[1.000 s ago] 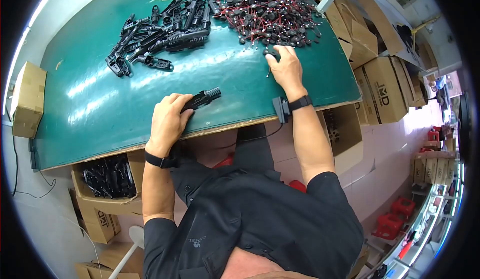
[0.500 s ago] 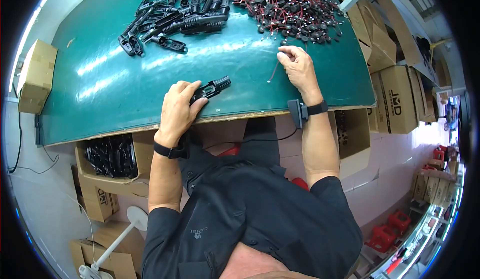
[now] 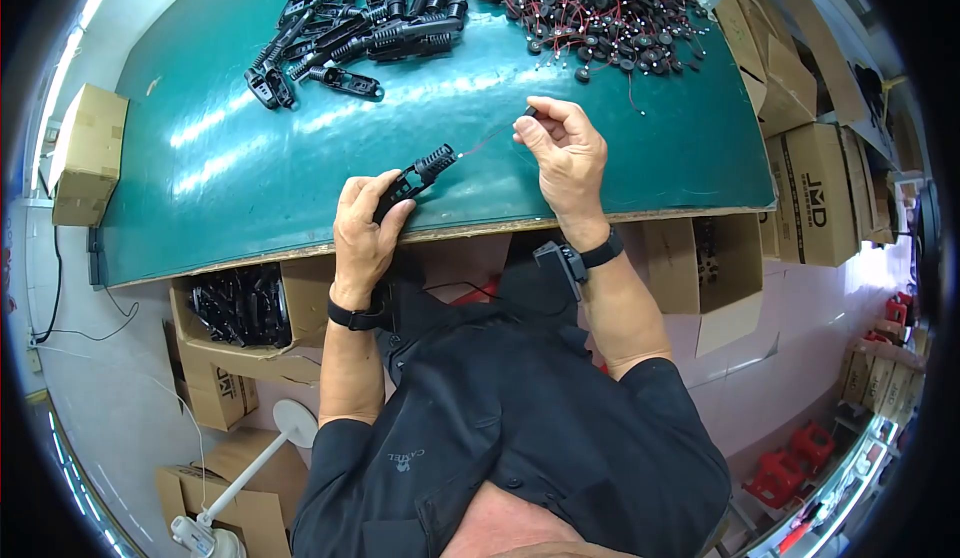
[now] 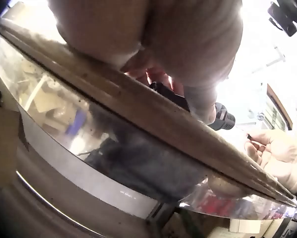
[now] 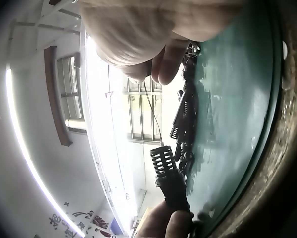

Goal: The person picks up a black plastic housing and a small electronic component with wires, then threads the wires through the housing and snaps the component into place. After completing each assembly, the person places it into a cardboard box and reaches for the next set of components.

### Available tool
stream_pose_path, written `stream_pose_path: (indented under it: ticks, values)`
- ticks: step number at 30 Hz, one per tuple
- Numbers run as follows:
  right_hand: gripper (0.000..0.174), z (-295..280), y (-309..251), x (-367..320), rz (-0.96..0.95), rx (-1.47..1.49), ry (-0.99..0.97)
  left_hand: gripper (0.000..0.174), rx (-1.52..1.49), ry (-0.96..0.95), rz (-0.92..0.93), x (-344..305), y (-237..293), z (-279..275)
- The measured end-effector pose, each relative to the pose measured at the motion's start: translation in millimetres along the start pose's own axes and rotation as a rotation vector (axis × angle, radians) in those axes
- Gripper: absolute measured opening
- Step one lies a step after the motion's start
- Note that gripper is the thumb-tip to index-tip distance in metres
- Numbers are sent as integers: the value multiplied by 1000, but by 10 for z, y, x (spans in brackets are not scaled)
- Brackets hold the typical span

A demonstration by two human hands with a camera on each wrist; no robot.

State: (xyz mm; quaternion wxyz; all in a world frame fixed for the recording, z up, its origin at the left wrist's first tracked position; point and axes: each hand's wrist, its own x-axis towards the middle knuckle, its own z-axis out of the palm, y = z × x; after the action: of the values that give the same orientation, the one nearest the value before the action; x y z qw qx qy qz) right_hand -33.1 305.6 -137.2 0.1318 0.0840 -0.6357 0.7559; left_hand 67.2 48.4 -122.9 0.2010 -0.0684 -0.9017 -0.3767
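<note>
My left hand [image 3: 366,230] grips a black plastic housing [image 3: 434,164] over the front edge of the table. Its slotted, barrel-like end [image 5: 163,162] points up toward my right hand [image 3: 572,160]. Between thumb and fingertips, that hand pinches a small dark round piece [image 3: 530,112] with thin wire leads, mostly hidden by the fingers. The wire [image 5: 152,111] stretches from the pinch to the mouth of the slotted end, its pale tip right at the opening. Seen from the left wrist, the ribbed end [image 4: 224,118] sticks out past the left thumb.
A pile of black housings [image 3: 370,33] lies at the back left of the green table [image 3: 230,188]. Right of it spreads a heap of round black pieces with red wires [image 3: 600,13]. Cardboard boxes [image 3: 815,193] stand right of the table; an open carton [image 3: 290,333] holds dark parts below.
The right hand has come away from the heap, moving left and nearer with the wired piece. The left hand has kept its hold while the housing's slotted end has tilted further up.
</note>
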Motion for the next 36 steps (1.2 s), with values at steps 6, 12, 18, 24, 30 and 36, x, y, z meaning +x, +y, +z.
stream_pose_path:
  ticks: [6,12,18,24,30,36]
  values:
    - [27,126,20,-72,-81,-57,-2,41,6,3,0,0,1,28]
    - [26,186,3,-95,-74,-58,-66,41,19,4,-9,-7,3,31]
    - [26,250,-18,-115,-81,-62,-99,41,20,0,-13,-4,21,26]
    - [25,298,-12,-128,-85,-68,-118,42,17,2,-4,-5,5,31]
    - [25,336,3,-152,-69,-64,-137,42,1,5,-20,-15,-7,37]
    - [25,343,45,-178,19,-94,-166,43,-13,15,-22,-14,7,32]
